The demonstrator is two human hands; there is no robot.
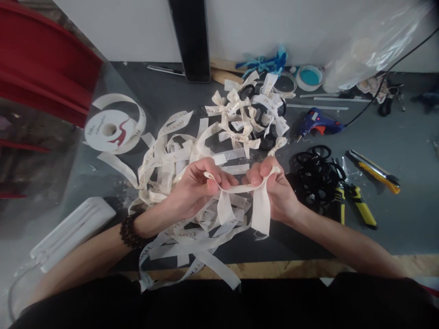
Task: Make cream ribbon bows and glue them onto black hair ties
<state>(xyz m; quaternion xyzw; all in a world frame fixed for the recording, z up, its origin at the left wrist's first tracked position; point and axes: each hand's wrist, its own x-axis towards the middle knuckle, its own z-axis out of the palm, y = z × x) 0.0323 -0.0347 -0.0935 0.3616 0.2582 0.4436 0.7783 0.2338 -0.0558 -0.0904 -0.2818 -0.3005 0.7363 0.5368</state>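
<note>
A cream ribbon [261, 208] is stretched between my two hands, its two ends hanging down. My left hand [204, 183] pinches one side of it, where a small loop stands above the fingers. The other side is gripped by my right hand [270, 183], with a fold of ribbon over the fingertips. Beneath and left of my hands lies a loose heap of cut printed ribbon strips [171, 160]. Just beyond my right hand is a pile of finished ribbon bows [240, 114], some with black hair ties among them.
A ribbon spool [103, 130] lies at the left. To the right are a blue glue gun [317, 122], black hair ties [313, 178], yellow-handled pliers [361, 205] and a yellow utility knife [373, 171]. A black phone-like slab [192, 41] leans at the back; a white plastic block [73, 228] sits front left.
</note>
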